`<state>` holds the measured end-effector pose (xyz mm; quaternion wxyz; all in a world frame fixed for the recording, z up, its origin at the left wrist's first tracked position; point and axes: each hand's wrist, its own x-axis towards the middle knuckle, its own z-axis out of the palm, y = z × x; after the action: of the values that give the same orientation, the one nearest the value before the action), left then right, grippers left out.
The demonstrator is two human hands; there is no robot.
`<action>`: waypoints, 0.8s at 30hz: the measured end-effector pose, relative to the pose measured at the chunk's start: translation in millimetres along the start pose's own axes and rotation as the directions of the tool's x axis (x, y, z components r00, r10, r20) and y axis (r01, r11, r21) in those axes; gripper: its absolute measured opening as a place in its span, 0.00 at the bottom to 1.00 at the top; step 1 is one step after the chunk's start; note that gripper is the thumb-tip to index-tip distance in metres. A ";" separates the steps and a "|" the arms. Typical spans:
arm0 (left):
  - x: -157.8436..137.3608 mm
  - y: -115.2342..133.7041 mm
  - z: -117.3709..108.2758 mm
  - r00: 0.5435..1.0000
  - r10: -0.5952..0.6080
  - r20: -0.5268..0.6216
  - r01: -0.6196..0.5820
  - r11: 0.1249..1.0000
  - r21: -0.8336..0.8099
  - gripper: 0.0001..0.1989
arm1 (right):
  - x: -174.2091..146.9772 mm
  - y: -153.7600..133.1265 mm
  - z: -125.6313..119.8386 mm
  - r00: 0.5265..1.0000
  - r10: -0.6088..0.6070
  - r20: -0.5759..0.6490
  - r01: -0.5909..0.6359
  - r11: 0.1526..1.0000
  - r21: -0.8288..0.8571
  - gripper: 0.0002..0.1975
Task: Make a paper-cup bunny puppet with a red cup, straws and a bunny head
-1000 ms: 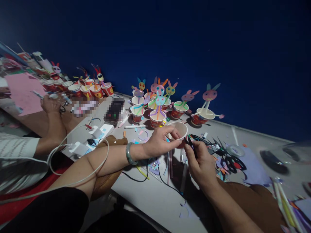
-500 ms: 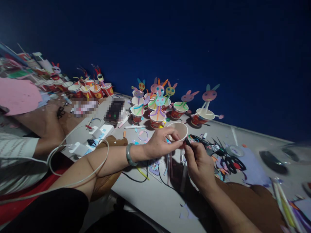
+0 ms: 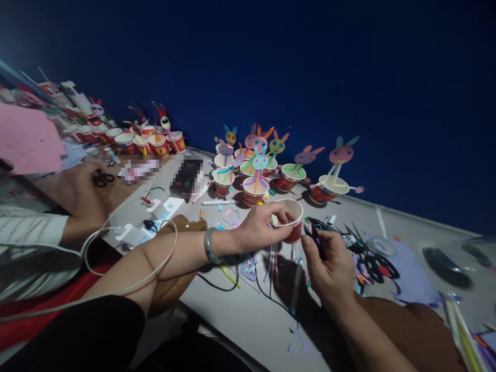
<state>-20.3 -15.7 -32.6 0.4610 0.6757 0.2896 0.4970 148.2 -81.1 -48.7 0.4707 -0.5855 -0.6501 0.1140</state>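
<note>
My left hand (image 3: 261, 225), with a jade-green bangle at its wrist, is closed on the rim of a red and white paper cup (image 3: 296, 230). Its fingers reach over the edge into the cup. Just right of the cup, my right hand (image 3: 329, 261) grips a small black pointed tool (image 3: 315, 238). Fingers hide much of this tool, so its kind is unclear; it stands slightly apart from the cup. Behind the hands stand several paper cups, each with a paper rabbit head on a pipe-cleaner body, one of them a pink rabbit (image 3: 341, 154).
Black-handled scissors (image 3: 382, 267), a tape roll (image 3: 382, 246) and purple paper (image 3: 416, 274) lie at right. A power strip (image 3: 166, 212) with white cables is at left, its cable crossing my forearm. Another person's arm (image 3: 83, 227) is at far left, near more decorated cups (image 3: 158, 145).
My right hand and the black tool have moved away from the cup rim, to the right. The cup's red side now shows more. My left hand keeps its hold.
</note>
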 end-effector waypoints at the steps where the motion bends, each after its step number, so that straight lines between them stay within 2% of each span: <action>1: 0.0 -0.6 -0.1 1.000 -0.004 0.010 0.004 1.000 0.000 0.08 | -0.2 0.7 0.3 1.000 0.010 -0.023 -0.010 1.000 0.011 0.15; 4: -0.3 -1.8 -1.3 0.998 -0.031 0.053 0.031 1.000 0.006 0.08 | -0.3 2.9 1.8 0.993 0.054 -0.108 -0.046 0.996 0.077 0.20; 6: -0.5 -1.6 -2.6 0.994 -0.057 0.089 0.055 0.998 0.019 0.08 | 0.4 4.0 2.7 0.989 0.088 -0.122 -0.077 0.993 0.091 0.23; 9: -0.5 0.8 -4.5 0.988 -0.090 0.128 0.084 0.995 0.051 0.08 | 1.8 7.2 4.3 0.989 0.129 -0.072 -0.121 0.988 0.101 0.28; 11: -0.4 3.5 -5.4 0.984 -0.105 0.142 0.099 0.994 0.052 0.08 | 2.4 11.3 5.8 0.989 0.134 -0.066 -0.120 0.976 0.183 0.33; 16: 0.2 11.0 -7.3 0.971 -0.107 0.216 0.106 0.994 0.018 0.06 | 1.8 22.3 8.9 0.980 0.176 0.095 -0.196 0.937 0.289 0.38; 20: 1.6 14.2 -8.3 0.959 -0.129 0.251 0.131 0.991 0.010 0.08 | 3.3 23.6 7.2 0.973 0.180 0.142 -0.219 0.913 0.345 0.37; 22: 2.7 13.9 -8.5 0.960 -0.131 0.246 0.130 0.991 0.022 0.08 | 5.1 19.0 5.4 0.976 0.166 0.141 -0.206 0.917 0.341 0.33; 24: 4.1 11.9 -8.8 0.962 -0.131 0.238 0.117 0.991 0.071 0.08 | 6.2 10.7 3.4 0.980 0.183 0.081 -0.199 0.928 0.316 0.26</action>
<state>-28.0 -14.0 -19.5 0.5039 0.7246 0.2867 0.3726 153.5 -71.2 -55.0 0.5302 -0.5583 -0.5741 0.2785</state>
